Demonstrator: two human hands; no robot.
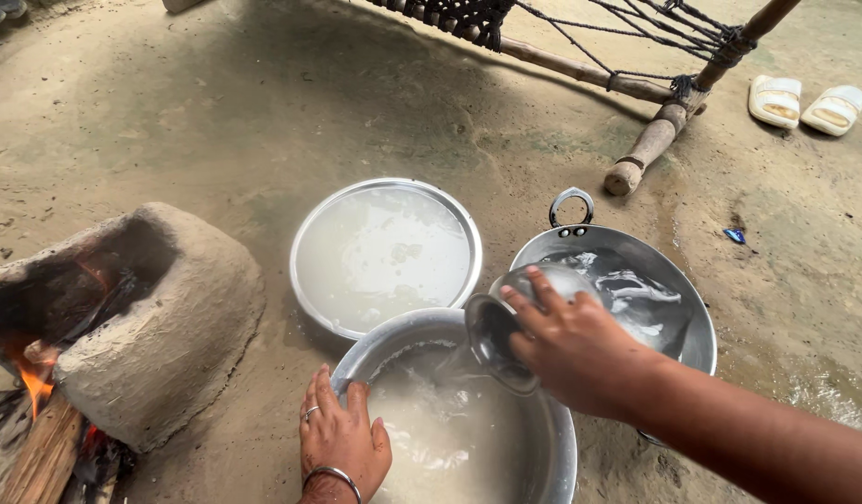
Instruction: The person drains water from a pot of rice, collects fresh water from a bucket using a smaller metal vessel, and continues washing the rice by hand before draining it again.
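Note:
My right hand [571,350] grips a small round steel pot [494,338] tipped on its side, mouth facing left, and water runs from it into a large steel bowl [552,439] in front of me. The bowl holds cloudy white water with pale grains. My left hand [342,439], with a ring and a metal bangle, rests on the bowl's left rim. Behind the bowl lies a wide steel plate [309,247] full of milky water. To the right stands a steel wok [697,331] with a ring handle, holding clear water.
A clay stove [169,327] stands at the left with flames [34,383] and firewood [39,457] at its mouth. A rope-strung cot's wooden leg [650,145] reaches down at the top right, with a pair of white sandals [804,103] beyond. The ground is packed earth, wet near the wok.

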